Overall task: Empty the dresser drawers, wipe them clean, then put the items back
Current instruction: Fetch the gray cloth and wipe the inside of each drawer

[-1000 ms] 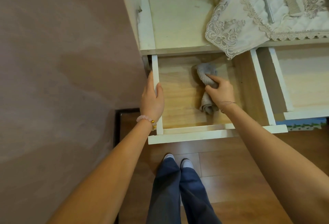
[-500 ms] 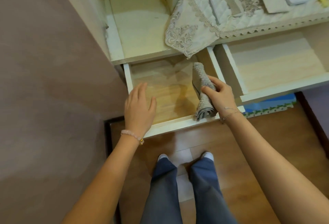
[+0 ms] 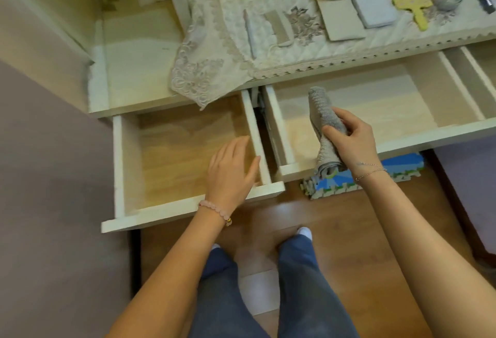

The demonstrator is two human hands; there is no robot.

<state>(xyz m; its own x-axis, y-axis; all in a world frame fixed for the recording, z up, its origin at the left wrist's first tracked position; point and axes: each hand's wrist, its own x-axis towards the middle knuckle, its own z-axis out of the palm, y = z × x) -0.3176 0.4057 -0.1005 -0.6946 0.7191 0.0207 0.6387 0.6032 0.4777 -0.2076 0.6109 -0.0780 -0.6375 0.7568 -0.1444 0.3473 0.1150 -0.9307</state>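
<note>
Right hand grips a folded grey cloth above the middle drawer; left hand, fingers relaxed, seemingly hovers over the left drawer

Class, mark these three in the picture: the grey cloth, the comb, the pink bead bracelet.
grey cloth (image 3: 320, 112): head view, on its upper end.
comb (image 3: 279, 28): head view, on the middle of its body.
pink bead bracelet (image 3: 216, 209): head view, on the beads at mid-band.

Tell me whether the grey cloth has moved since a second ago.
Yes. The grey cloth, gripped in the right hand, has gone rightward: out of the left drawer, where it lay on the floor, to above the neighbouring drawer.
</note>
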